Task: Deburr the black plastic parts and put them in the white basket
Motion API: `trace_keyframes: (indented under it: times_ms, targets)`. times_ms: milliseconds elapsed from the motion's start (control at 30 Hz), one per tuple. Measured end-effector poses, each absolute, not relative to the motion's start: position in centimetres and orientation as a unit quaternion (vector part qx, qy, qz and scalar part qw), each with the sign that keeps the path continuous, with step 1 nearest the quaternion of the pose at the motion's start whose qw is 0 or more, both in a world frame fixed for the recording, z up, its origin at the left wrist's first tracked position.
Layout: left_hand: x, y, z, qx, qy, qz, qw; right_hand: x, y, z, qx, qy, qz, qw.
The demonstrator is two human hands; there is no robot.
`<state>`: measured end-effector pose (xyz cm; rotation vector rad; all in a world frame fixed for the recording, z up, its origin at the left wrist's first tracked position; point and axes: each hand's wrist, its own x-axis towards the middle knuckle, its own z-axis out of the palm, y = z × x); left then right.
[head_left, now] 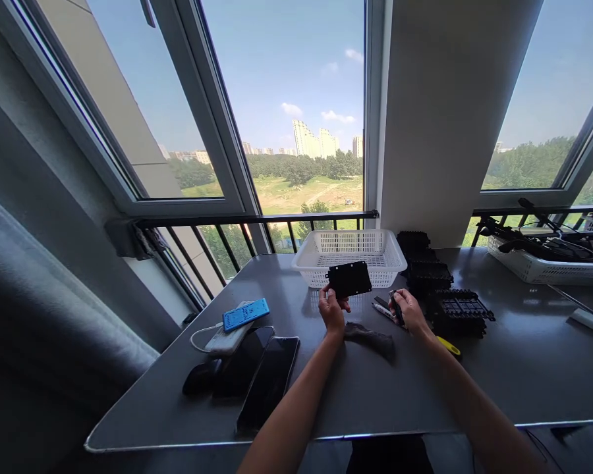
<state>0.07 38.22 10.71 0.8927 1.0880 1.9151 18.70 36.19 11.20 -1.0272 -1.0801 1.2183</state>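
A flat black rectangular part is held up by my left hand, fingers closed on its lower left edge, in front of the white basket. To the right, my right hand is closed around a small dark tool, tilted over the table. Below and between the hands lies a crumpled dark cloth. A silver pen-like item rests left of my right hand. Under my right forearm shows a yellow-handled tool.
Stacked black plastic parts stand right of the basket. Another white basket holds black parts. At left are a blue-screened phone, a white power bank, dark devices and a black mouse.
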Motion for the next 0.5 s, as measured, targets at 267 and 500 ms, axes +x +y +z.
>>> trace_keyframes:
  times_ms: [267, 500]
  targets:
    - [0.2, 38.1, 10.9, 0.349, 0.428, 0.744, 0.376, 18.8, 35.6, 11.9, -0.383, -0.385, 0.648, 0.534]
    - [0.2, 37.9, 11.1, 0.351, 0.424, 0.744, 0.38, 19.0, 35.1, 12.4, -0.316, -0.327, 0.734, 0.504]
